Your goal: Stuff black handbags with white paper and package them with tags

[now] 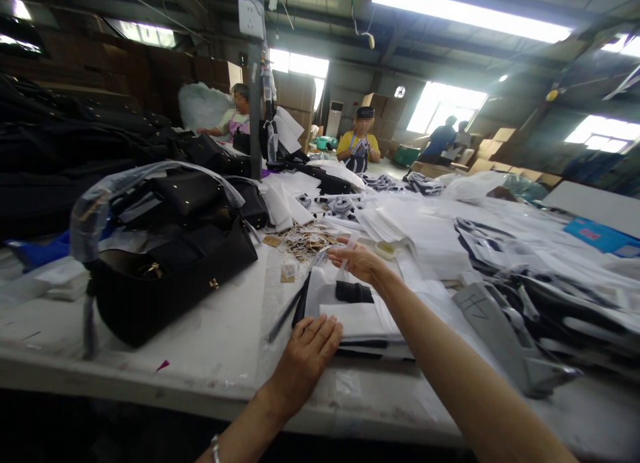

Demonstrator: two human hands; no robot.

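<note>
A flat black item [354, 291] wrapped with white sheets [357, 319] lies near the table's front edge. My left hand [311, 353] rests on its near left corner, fingers lying flat over the white sheet. Beyond the item, my right hand [354, 259] is closed round a thin translucent strip that hangs from its fingers. A pile of tags with strings [305, 239] lies just past my right hand. To the left stands a black handbag [175, 289], its handle wrapped in clear plastic.
A grey tape dispenser [500, 329] stands at the right, beside a heap of black and white pieces [575, 309]. Black bags [75, 143] are piled at the far left. White sheets [415, 233] cover the middle of the table [215, 356]. Several people work behind it.
</note>
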